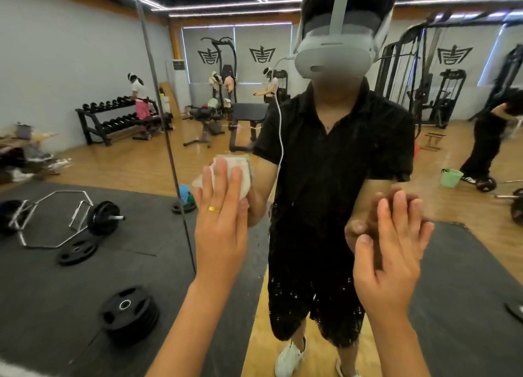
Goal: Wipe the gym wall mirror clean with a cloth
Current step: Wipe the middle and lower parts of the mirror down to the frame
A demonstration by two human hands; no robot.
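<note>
1. The left hand (pixel 220 229) lies flat, fingers straight and spread, and presses a folded pale cloth (pixel 244 168) against the mirror (pixel 85 65). The cloth sits under the fingertips, at 12 o'clock from the palm. It is pinned rather than gripped.
2. The right hand (pixel 393 252), at 3 o'clock from the left, is also flat on the glass with fingers extended and holds nothing.
3. To wipe well, I judge the palm should keep even pressure and move in overlapping passes. The bare right hand would be better off the glass, as it may leave prints.
4. Water droplets (pixel 311 297) speckle the glass at 5 o'clock from the cloth, so that patch looks unwiped and probably comes next.
5. A vertical panel seam (pixel 167 139) runs at 9 o'clock from the cloth, and a stroke may catch or leave a streak there.
6. The rest is reflection: weight plates (pixel 128 311) at 7 o'clock, a green bucket (pixel 450 177) at 3 o'clock. Nothing stands between the hands and the glass.
</note>
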